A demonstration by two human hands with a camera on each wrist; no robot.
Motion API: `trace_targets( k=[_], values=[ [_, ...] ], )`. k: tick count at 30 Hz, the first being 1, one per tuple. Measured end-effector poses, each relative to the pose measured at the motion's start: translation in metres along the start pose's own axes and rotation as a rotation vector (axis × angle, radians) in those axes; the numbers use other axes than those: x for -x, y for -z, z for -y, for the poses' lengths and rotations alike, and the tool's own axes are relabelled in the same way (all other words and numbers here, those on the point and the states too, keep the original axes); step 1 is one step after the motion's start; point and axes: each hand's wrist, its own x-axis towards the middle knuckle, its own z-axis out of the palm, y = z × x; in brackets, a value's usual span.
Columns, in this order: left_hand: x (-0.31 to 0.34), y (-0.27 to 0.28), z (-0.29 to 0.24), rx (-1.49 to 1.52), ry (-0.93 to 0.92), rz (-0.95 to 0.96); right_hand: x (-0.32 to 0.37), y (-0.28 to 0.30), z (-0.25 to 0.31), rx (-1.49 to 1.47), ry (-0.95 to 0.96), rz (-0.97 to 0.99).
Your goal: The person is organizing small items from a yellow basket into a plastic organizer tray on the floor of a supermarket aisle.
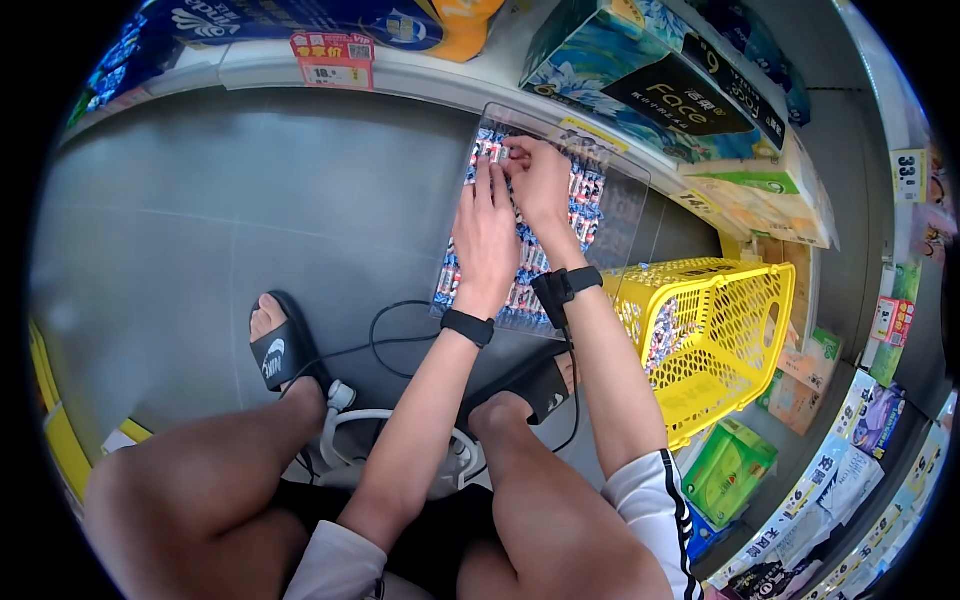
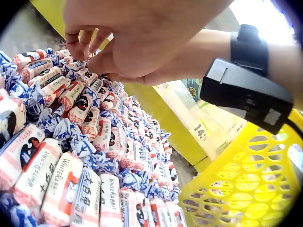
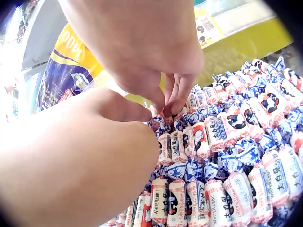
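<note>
Wrapped White Rabbit candies (image 3: 215, 135) lie in close rows inside a clear plastic box (image 1: 630, 200). My left hand (image 1: 487, 240) reaches over the rows, its fingers extended and touching candies near the far end. Close beside it, my right hand (image 1: 542, 185) bends its fingers down and pinches a candy, largely hidden by the fingertips in the right wrist view. The left thumb (image 3: 135, 112) comes right up to the right fingertips there. From the left wrist view, the left hand (image 2: 137, 42) hangs over the far rows, with the right forearm (image 2: 203, 52) crossing behind.
A yellow basket (image 1: 690, 400) holding more candies stands right of the box. Shelves with tissue packs (image 1: 660, 90) run behind and to the right. Sandalled feet (image 1: 285, 340) and a black cable (image 1: 375, 335) are on the grey floor, near a white stool (image 1: 345, 430).
</note>
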Motion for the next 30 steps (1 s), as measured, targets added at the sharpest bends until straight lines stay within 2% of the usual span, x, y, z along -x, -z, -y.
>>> trace_targets(
  k=[2,6,8,15,21,24,28,30],
  values=[
    [0.001,0.003,-0.002,0.006,-0.001,0.01,-0.001,0.0,-0.002,0.039,0.102,-0.014],
    [0.001,-0.004,-0.001,-0.058,-0.014,0.002,-0.003,0.002,-0.001,0.026,0.103,0.002],
    [0.001,-0.007,0.0,-0.099,-0.022,0.004,-0.004,0.001,-0.005,0.096,0.18,-0.022],
    [0.001,-0.006,-0.005,-0.119,0.011,0.05,-0.005,-0.001,-0.008,0.153,0.245,-0.036],
    [0.003,0.004,-0.008,0.077,0.041,0.086,0.006,0.014,0.008,0.093,0.2,0.028],
    [0.002,0.016,-0.012,0.125,0.02,0.086,0.016,0.026,0.013,0.125,0.245,0.005],
    [0.004,0.03,-0.014,0.249,-0.052,0.161,0.037,0.058,0.025,0.225,0.136,0.085],
    [0.006,0.048,-0.018,0.263,-0.088,0.332,0.05,0.072,0.027,0.19,0.195,0.048]
  ],
)
